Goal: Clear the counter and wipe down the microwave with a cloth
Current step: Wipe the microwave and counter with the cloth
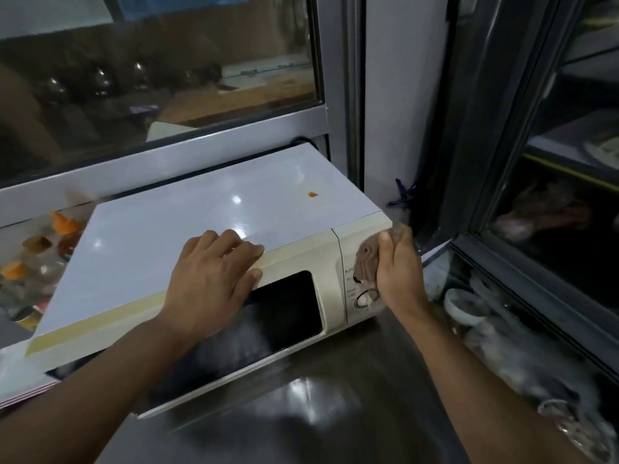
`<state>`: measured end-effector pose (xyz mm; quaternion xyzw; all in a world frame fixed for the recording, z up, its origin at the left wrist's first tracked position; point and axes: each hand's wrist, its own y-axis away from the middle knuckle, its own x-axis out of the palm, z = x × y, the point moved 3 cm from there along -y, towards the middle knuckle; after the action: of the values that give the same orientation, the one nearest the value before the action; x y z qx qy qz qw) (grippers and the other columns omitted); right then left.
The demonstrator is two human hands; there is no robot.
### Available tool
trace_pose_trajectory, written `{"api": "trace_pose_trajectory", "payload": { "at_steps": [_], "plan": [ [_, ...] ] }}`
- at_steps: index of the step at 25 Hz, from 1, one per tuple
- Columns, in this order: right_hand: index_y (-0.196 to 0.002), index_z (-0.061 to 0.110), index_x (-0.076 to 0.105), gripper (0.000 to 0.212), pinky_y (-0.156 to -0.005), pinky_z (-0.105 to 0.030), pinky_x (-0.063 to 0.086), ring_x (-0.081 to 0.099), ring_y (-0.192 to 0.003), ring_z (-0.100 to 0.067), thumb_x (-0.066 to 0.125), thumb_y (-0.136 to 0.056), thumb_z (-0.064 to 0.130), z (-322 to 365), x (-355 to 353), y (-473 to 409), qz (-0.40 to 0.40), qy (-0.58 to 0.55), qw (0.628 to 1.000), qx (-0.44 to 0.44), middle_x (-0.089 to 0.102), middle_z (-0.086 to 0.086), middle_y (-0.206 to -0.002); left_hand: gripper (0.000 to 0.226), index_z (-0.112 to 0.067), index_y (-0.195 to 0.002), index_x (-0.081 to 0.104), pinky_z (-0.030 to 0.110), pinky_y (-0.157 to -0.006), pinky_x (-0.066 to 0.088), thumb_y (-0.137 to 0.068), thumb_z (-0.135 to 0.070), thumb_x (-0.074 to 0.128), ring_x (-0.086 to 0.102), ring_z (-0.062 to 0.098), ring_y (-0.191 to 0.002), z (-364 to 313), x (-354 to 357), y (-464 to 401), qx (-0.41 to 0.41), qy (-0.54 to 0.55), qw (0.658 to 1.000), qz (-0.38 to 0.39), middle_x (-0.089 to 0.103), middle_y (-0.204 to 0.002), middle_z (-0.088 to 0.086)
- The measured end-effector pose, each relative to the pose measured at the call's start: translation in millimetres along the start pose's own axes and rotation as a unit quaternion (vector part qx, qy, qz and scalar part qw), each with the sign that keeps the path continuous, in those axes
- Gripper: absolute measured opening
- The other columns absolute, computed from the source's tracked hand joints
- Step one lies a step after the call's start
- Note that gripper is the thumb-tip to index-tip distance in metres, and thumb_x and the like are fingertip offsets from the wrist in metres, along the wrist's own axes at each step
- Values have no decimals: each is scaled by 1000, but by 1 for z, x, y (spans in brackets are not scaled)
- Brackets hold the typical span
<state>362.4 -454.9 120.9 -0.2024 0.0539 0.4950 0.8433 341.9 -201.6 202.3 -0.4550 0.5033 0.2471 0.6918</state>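
Dark and glossy, the desk (318,406) runs nearest the viewer, and its near stretch shows nothing left on it, so clearing looks done and wiping is the step in hand. On it stands the cream microwave (187,236), its white top reaching to the far window and its dark door window facing near. Judging by the cloth's place, the control panel (360,283) at the right end is being wiped now. Next, the cloth would need to travel down over the dial (365,298) and then left across the door, with the oven kept steady. Flat and relaxed, the left hand (214,279) rests on the top front edge, fingers straight, holding nothing. Curled, the right hand (400,272) grips a bunched brown cloth (366,262) and presses it against the panel's upper part.
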Motion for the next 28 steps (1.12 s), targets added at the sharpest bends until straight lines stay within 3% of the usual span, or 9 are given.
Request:
{"api": "trace_pose_trajectory", "payload": {
  "at_steps": [2,5,8,10,16,18,22,25,28],
  "plan": [
    [-129,16,40,33,-74,4,34,54,-101,-14,32,-101,31,13,8,-2,-33,-23,999,9,55,-1,-110,39,-16,-102,65,37,-71,42,-87,-38,37,50,28,-74,6,1,-2,31,-5,999,-3,57,-87,2],
    [-149,18,15,55,-113,-30,22,23,-140,-21,31,-100,35,25,22,6,-82,6,996,26,23,-8,-153,38,-16,-100,65,37,-71,42,-86,-39,39,50,27,-72,11,3,-4,65,-10,998,-20,55,-85,2],
    [-149,11,-10,67,-115,-27,-7,-12,-146,-20,31,-100,31,35,41,32,-110,41,993,33,-15,-7,-158,39,-17,-100,64,37,-72,42,-85,-42,39,49,25,-75,13,5,-5,65,4,997,-34,55,-86,1],
    [-149,9,-9,65,-114,-25,-10,-19,-144,-19,32,-100,24,44,61,57,-113,53,992,11,-21,-8,-156,41,-18,-101,63,36,-72,41,-85,-45,37,48,24,-77,14,8,-5,67,11,997,-43,53,-87,0],
    [-149,7,18,70,-119,-37,14,-1,-147,-24,51,-88,-2,59,107,121,-137,127,981,-45,4,-12,-158,51,-18,-106,65,37,-72,41,-81,-50,34,48,25,-81,18,10,-7,60,51,996,-46,53,-90,0],
    [-150,9,12,67,-120,-39,14,-4,-147,-25,47,-92,9,58,98,106,-140,148,978,-50,-1,-12,-159,46,-18,-107,66,35,-71,41,-82,-47,41,48,24,-81,18,9,-7,59,62,995,-51,54,-90,0],
    [-150,14,-2,62,-119,-40,3,-5,-146,-27,32,-100,25,44,55,40,-173,92,980,45,-10,-9,-159,42,-21,-108,66,33,-69,39,-82,-45,44,48,20,-81,18,10,-7,59,66,995,-54,53,-90,-4],
    [-150,17,11,54,-113,-34,20,21,-140,-24,33,-101,25,22,29,12,-137,-28,989,46,21,-7,-153,48,-21,-106,66,33,-67,41,-81,-50,36,47,20,-80,18,10,-7,62,65,994,-58,52,-87,-5],
    [-136,21,38,35,-89,-21,39,51,-108,-12,35,-101,24,-10,14,16,-55,-110,991,50,51,-3,-124,49,-22,-104,66,32,-66,39,-80,-51,35,48,20,-81,15,10,-6,54,71,994,-68,51,-87,-6]
  ]
}}
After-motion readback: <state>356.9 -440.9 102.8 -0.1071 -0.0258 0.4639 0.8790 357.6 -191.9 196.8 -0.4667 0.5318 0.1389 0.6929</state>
